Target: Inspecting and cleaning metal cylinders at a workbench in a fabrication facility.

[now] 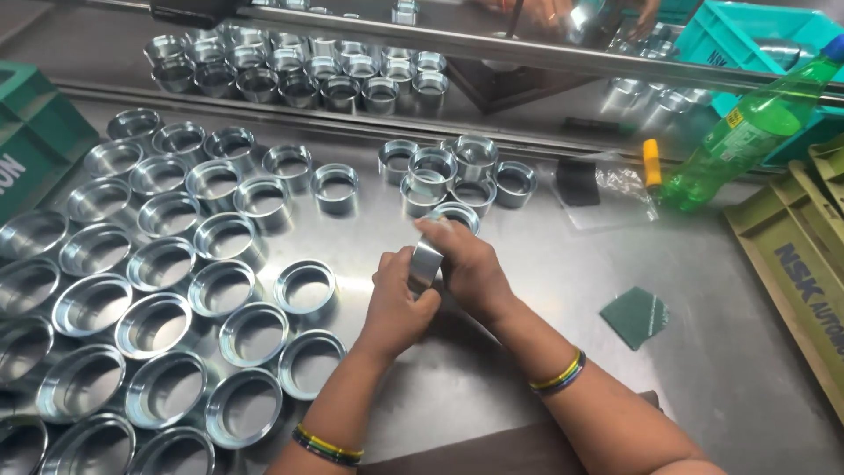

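Note:
My left hand and my right hand both grip one shiny metal ring, held on edge just above the steel table. The left hand cups it from the left and below, the right hand covers it from the right. Several like rings stand in a small cluster just beyond my hands. Many larger metal rings lie in rows across the left half of the table.
A green scouring pad lies to the right of my hands. A green plastic bottle leans at the right, with a clear bag, a black block and a yellow-handled tool. Olive trays and teal crates flank the table.

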